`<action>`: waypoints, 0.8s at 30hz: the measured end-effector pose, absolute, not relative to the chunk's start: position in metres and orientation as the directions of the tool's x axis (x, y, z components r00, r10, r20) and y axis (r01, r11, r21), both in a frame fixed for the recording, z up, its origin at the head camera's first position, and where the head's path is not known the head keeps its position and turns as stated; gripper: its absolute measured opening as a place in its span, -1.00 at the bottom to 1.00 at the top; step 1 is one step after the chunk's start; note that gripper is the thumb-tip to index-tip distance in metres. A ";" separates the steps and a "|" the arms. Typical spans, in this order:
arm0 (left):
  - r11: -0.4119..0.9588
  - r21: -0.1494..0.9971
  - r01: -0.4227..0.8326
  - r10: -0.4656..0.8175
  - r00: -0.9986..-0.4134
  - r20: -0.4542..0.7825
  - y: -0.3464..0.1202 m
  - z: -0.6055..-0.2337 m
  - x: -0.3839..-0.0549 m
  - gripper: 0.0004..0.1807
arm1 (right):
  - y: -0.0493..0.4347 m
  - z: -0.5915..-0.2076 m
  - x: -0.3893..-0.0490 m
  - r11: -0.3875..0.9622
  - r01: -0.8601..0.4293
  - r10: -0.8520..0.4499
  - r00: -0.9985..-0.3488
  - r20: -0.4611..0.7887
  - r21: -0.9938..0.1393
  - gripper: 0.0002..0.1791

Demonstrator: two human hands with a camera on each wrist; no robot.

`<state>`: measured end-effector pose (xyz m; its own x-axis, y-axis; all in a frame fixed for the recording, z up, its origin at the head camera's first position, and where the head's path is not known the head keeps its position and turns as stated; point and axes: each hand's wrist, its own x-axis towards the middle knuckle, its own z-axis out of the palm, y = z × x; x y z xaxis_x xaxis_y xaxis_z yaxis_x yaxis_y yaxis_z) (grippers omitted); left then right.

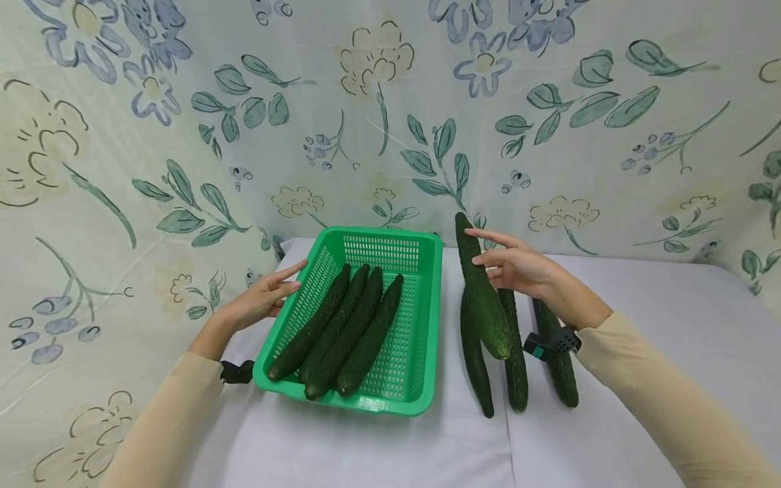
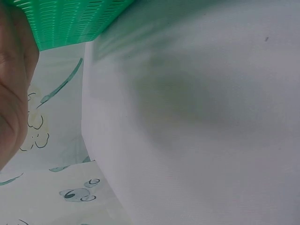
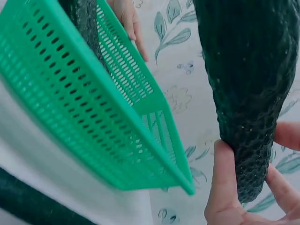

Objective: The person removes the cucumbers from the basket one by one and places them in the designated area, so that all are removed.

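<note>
One dark green cucumber (image 1: 488, 305) is in the right hand (image 1: 521, 268), raised above the white-covered table (image 1: 378, 454) near its back edge, narrow end pointing to that edge. The thumb presses one side of the narrow end and the spread fingers the other, a pinch only as wide as the cucumber. Beneath and just beside it, three loose cucumbers (image 1: 515, 352) lie on the table, their lower ends toward the front edge. To their left, near the table's back left corner, is a green basket (image 1: 390, 405) with four cucumbers (image 1: 373, 332) lying side by side, slanting across its left half. The left hand (image 1: 259, 298) is at the basket's left rim, fingers extended, not wrapped round anything. A flowered curtain (image 1: 366, 135) hangs behind the back edge.
</note>
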<state>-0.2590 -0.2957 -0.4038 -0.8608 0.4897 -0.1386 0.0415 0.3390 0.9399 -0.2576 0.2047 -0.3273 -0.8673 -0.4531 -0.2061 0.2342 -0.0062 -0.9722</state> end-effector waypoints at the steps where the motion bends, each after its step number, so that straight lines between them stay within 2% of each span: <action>1: 0.340 0.939 0.042 0.491 -0.860 -0.140 -0.296 -0.404 -0.259 -0.37 | 0.210 -0.328 -0.257 -0.007 0.234 -0.449 -0.869 -0.206 -0.972 -0.22; 13: 0.340 0.940 0.036 0.485 -0.863 -0.142 -0.296 -0.404 -0.260 -0.37 | 0.270 -0.348 -0.244 0.019 0.119 -0.437 -0.892 -0.115 -0.993 -0.31; 24: 0.337 0.941 0.027 0.488 -0.860 -0.151 -0.297 -0.405 -0.259 -0.37 | 0.321 -0.371 -0.234 -0.011 0.050 -0.458 -0.888 -0.039 -0.999 -0.31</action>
